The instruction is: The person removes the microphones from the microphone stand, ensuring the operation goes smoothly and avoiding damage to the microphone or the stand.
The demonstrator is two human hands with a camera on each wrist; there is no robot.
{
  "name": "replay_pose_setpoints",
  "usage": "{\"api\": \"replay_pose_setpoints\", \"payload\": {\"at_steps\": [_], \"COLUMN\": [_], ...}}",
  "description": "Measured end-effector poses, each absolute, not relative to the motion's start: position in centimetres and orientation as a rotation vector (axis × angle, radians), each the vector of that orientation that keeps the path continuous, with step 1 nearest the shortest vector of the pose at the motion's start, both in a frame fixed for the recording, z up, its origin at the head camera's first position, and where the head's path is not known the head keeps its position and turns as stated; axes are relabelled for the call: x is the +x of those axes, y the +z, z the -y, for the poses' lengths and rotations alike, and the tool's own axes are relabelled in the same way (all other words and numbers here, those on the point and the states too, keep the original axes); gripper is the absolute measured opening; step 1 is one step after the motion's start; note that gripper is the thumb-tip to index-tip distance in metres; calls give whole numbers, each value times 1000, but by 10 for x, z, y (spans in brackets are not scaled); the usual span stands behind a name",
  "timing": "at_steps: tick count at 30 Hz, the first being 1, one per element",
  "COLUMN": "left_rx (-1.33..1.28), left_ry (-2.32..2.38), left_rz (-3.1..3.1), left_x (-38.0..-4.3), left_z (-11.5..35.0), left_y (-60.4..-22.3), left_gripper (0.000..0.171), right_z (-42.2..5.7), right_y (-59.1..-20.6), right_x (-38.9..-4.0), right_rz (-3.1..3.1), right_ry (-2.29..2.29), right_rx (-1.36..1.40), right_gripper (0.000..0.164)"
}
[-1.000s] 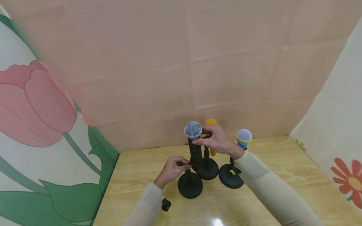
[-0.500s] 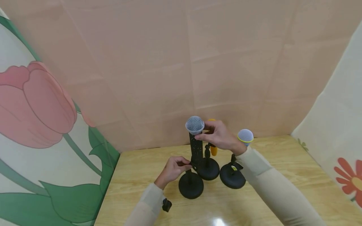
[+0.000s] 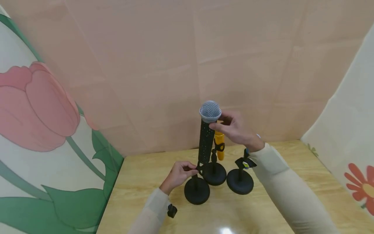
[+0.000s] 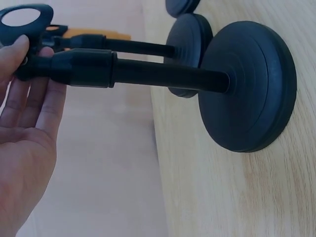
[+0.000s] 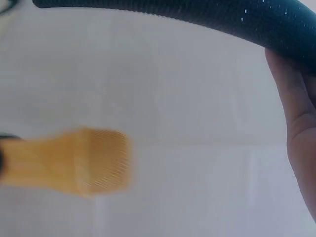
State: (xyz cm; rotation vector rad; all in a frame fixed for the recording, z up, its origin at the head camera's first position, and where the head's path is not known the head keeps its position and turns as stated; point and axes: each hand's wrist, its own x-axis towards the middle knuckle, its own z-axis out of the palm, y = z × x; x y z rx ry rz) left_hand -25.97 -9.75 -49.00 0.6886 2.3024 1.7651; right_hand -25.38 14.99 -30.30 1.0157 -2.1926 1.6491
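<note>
A black speckled microphone (image 3: pixel 206 141) with a silver mesh head stands nearly upright in the air in the head view. My right hand (image 3: pixel 239 128) grips it just below the head, thumb in front. Its tail end hangs over a black desk microphone stand (image 3: pixel 197 191), whose clip ring (image 4: pixel 30 29) has nothing in it in the left wrist view. The left hand (image 3: pixel 179 175) pinches this stand at the joint under the clip. In the right wrist view the dark microphone body (image 5: pixel 197 12) crosses the top, and only part of the right hand (image 5: pixel 301 118) shows.
Just behind, an orange microphone (image 3: pixel 220 143) sits in the clip of a second black stand (image 3: pixel 214 174). A third stand (image 3: pixel 240 182) is to the right, its blue-and-white microphone mostly hidden by the right forearm. All rest on a wooden table (image 3: pixel 140 195) against a pink backdrop (image 3: pixel 146 81).
My right hand has raised the black microphone upward and slightly right, out of the stand's clip. The left hand has stayed at the stand. More of the orange microphone now shows.
</note>
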Motion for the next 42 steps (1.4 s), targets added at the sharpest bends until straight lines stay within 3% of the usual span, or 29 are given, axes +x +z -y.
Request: {"api": "replay_pose_setpoints", "payload": {"at_steps": [5,15,21,42], "left_rx": [690,878,897,872], "left_ry": [1777,1587,1634,1563], "left_rz": [-2335,-2432,-2496,-2821], "left_x": [-264,-243,-257,-297], "left_z": [102,109,112,124], "left_y": [-489,-457,-486,-493], "left_gripper": [12,21,19,18], "right_z": [-153,-160,-165,-158], "right_y": [-286,-299,-310,-358], "right_x": [-252,-246,-245,-242], "right_rz": [2220,2282,2284,2327], "right_ry": [1593,1602,1633,1765], "right_rx": [961,872,798,738], "right_gripper": [42,41,44,42]}}
